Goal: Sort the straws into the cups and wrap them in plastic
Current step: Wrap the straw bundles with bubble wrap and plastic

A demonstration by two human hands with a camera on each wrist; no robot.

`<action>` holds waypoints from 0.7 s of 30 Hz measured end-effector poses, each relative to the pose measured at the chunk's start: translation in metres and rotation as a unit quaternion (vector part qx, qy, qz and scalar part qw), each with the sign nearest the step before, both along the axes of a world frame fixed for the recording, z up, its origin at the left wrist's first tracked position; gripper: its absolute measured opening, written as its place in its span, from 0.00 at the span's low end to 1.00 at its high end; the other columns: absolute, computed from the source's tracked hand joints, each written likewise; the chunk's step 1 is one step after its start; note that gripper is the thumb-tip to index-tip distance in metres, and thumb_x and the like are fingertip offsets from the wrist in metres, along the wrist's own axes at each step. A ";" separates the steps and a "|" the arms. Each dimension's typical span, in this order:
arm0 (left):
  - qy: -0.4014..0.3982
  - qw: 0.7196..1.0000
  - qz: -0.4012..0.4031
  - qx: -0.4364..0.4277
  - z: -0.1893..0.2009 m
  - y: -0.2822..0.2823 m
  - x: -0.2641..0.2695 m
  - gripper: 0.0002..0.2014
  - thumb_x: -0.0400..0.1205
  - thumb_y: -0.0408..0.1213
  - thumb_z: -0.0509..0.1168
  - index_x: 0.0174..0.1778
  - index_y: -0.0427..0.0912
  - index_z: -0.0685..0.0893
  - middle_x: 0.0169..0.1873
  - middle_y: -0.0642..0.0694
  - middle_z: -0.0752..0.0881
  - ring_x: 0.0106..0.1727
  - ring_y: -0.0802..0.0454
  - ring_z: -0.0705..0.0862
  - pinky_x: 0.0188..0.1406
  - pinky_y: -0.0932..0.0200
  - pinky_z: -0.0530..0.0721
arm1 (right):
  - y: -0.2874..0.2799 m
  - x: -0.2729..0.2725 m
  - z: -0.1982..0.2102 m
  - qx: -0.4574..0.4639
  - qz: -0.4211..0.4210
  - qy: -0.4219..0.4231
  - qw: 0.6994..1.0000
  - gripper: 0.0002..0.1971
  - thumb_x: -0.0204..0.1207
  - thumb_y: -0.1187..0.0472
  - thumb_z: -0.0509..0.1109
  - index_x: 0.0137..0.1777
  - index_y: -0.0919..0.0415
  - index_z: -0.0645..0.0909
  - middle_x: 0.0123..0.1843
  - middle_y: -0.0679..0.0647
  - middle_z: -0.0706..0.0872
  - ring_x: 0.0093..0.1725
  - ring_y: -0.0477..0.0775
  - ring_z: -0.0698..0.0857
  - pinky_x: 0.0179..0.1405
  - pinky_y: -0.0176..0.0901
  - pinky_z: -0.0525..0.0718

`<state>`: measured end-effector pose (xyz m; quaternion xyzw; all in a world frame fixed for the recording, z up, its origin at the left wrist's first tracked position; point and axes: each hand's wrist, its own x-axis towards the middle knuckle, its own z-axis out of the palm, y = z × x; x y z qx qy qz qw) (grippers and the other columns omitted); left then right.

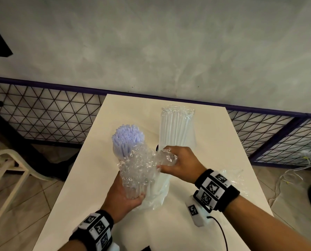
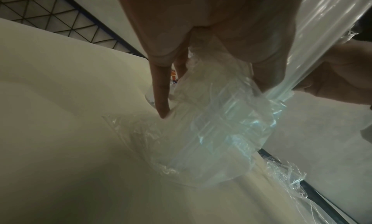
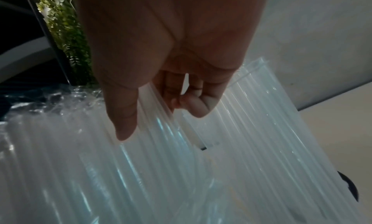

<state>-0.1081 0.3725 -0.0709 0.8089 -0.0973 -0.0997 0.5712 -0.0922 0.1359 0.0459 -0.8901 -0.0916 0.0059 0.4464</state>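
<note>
A bundle of pale lilac straws (image 1: 127, 138) stands upright on the white table (image 1: 89, 178), its lower part covered in crumpled clear plastic wrap (image 1: 138, 171). My left hand (image 1: 131, 196) grips the wrapped base from the left; any cup under the wrap is hidden. My right hand (image 1: 167, 160) pinches a bunched end of the wrap to the right of the bundle. Behind it stands a second bundle of clear straws (image 1: 177, 127), sheathed in plastic. The left wrist view shows my left fingers (image 2: 161, 93) against the plastic wrap (image 2: 221, 124). In the right wrist view, curled fingers (image 3: 195, 103) hover over clear straws (image 3: 251, 132).
A white plastic bag (image 1: 156, 196) lies under the held bundle. Loose clear film (image 1: 236, 178) sits near the table's right edge. A black wire-mesh fence (image 1: 42, 113) runs behind the table. A white chair (image 1: 6, 169) stands left; cables (image 1: 295, 171) lie on the floor right.
</note>
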 end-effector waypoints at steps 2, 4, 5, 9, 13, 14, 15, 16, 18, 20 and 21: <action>-0.011 1.000 -0.003 0.008 0.000 0.000 0.000 0.40 0.61 0.49 0.81 0.70 0.51 0.76 0.60 0.64 0.84 0.62 0.70 0.81 0.62 0.76 0.75 | 0.000 0.000 0.001 0.028 -0.028 0.016 0.999 0.15 0.62 0.53 0.88 0.40 0.59 0.87 0.36 0.54 0.88 0.37 0.50 0.85 0.41 0.40 0.80; -0.022 1.000 -0.007 0.017 0.000 0.000 0.001 0.40 0.61 0.51 0.80 0.70 0.50 0.76 0.60 0.64 0.83 0.63 0.71 0.80 0.60 0.82 0.71 | 0.000 0.001 0.000 0.058 -0.041 0.042 0.997 0.15 0.60 0.53 0.88 0.38 0.60 0.87 0.37 0.55 0.90 0.40 0.55 0.88 0.43 0.44 0.83; -0.022 1.000 -0.008 0.018 -0.001 0.000 0.001 0.40 0.61 0.51 0.80 0.70 0.49 0.77 0.60 0.64 0.83 0.63 0.71 0.80 0.60 0.83 0.70 | -0.001 0.001 0.000 0.066 -0.040 0.056 0.995 0.14 0.62 0.54 0.88 0.39 0.61 0.88 0.38 0.55 0.90 0.40 0.54 0.88 0.44 0.44 0.83; -0.023 0.999 -0.004 0.028 -0.002 0.000 0.002 0.40 0.61 0.52 0.79 0.70 0.52 0.77 0.59 0.66 0.83 0.62 0.70 0.81 0.58 0.83 0.71 | -0.002 0.000 0.005 0.074 -0.015 0.084 0.994 0.07 0.67 0.62 0.84 0.43 0.55 0.89 0.42 0.49 0.92 0.43 0.42 0.88 0.50 0.40 0.84; -0.028 0.999 -0.008 0.027 -0.002 0.000 0.002 0.39 0.62 0.49 0.80 0.70 0.51 0.77 0.58 0.70 0.82 0.62 0.72 0.80 0.59 0.83 0.71 | -0.002 0.000 0.012 0.102 -0.021 0.090 0.991 0.07 0.69 0.67 0.82 0.44 0.58 0.88 0.40 0.43 0.90 0.43 0.42 0.88 0.51 0.36 0.83; -0.028 0.999 -0.008 0.026 -0.002 -0.001 0.002 0.38 0.63 0.49 0.80 0.70 0.51 0.77 0.59 0.69 0.82 0.63 0.71 0.80 0.61 0.79 0.73 | -0.002 0.001 0.014 0.106 -0.018 0.094 0.990 0.08 0.69 0.67 0.82 0.43 0.57 0.87 0.40 0.43 0.89 0.44 0.41 0.87 0.52 0.36 0.83; -0.029 0.999 -0.008 0.028 -0.002 -0.001 0.002 0.38 0.63 0.50 0.80 0.70 0.52 0.77 0.59 0.69 0.82 0.63 0.70 0.81 0.62 0.76 0.74 | -0.002 0.001 0.015 0.100 -0.018 0.096 0.990 0.08 0.69 0.66 0.81 0.44 0.56 0.87 0.42 0.42 0.89 0.46 0.41 0.87 0.53 0.35 0.82; -0.031 0.999 -0.008 0.031 -0.002 0.000 0.002 0.38 0.63 0.50 0.80 0.70 0.52 0.77 0.59 0.68 0.82 0.63 0.70 0.81 0.63 0.74 0.75 | -0.001 0.001 0.017 0.099 -0.016 0.095 0.990 0.09 0.69 0.66 0.81 0.45 0.55 0.86 0.44 0.43 0.90 0.48 0.41 0.88 0.55 0.35 0.82; -0.034 0.999 -0.010 0.036 -0.002 0.000 0.002 0.38 0.63 0.51 0.80 0.70 0.52 0.77 0.59 0.68 0.83 0.63 0.69 0.81 0.63 0.74 0.75 | 0.001 0.001 0.021 0.142 -0.007 0.100 0.985 0.09 0.70 0.69 0.78 0.47 0.56 0.84 0.47 0.50 0.90 0.50 0.47 0.89 0.56 0.38 0.83; -0.035 0.999 -0.009 0.038 -0.003 0.001 0.002 0.38 0.63 0.51 0.80 0.70 0.51 0.77 0.59 0.66 0.83 0.63 0.68 0.81 0.65 0.67 0.77 | 0.002 0.000 0.026 0.176 -0.006 0.098 0.979 0.09 0.71 0.70 0.76 0.46 0.58 0.84 0.45 0.51 0.88 0.47 0.49 0.88 0.54 0.39 0.83; -0.033 0.999 -0.007 0.037 -0.004 0.002 0.002 0.38 0.63 0.51 0.80 0.70 0.52 0.77 0.59 0.65 0.84 0.63 0.68 0.82 0.66 0.65 0.78 | 0.003 0.001 0.029 0.163 -0.008 0.090 0.983 0.07 0.72 0.70 0.75 0.46 0.59 0.85 0.44 0.49 0.88 0.46 0.47 0.87 0.53 0.37 0.83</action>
